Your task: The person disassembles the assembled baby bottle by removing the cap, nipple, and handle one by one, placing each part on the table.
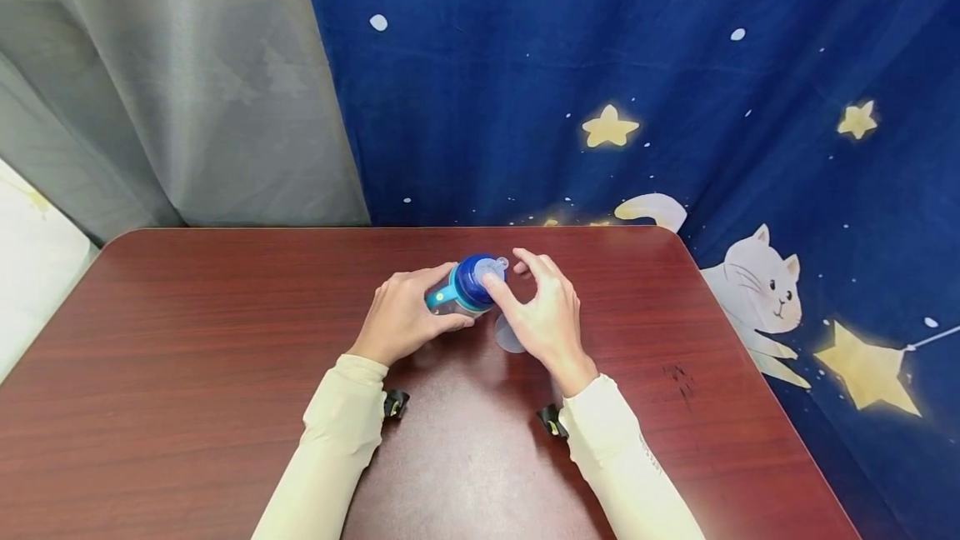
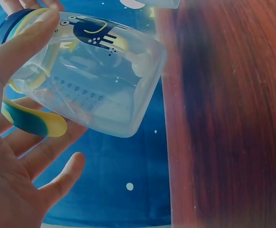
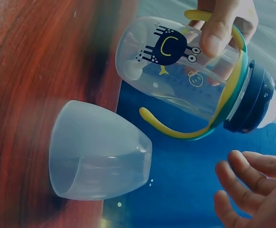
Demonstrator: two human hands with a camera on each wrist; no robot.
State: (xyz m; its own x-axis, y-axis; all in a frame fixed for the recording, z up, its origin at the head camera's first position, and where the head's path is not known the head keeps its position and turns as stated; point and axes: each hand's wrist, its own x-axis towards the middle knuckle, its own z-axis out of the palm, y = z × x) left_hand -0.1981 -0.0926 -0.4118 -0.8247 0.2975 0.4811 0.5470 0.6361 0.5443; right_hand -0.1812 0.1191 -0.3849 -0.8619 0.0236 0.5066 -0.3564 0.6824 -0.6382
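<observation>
Bottle [image 3: 178,78] held over a reddish-brown table [image 1: 187,373] before a starred blue curtain [image 1: 510,107], left hand [image 1: 408,319] gripping, right hand [image 1: 551,315] near its teat [image 3: 275,111], fingers parted; left wrist view shows graduation marks [image 2: 78,89], head view none.

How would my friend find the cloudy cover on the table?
On the reddish-brown table, look by the right hand. The cloudy cover stands there; unlike the bottle in the left hand, it's plain, without blue or yellow.
</observation>
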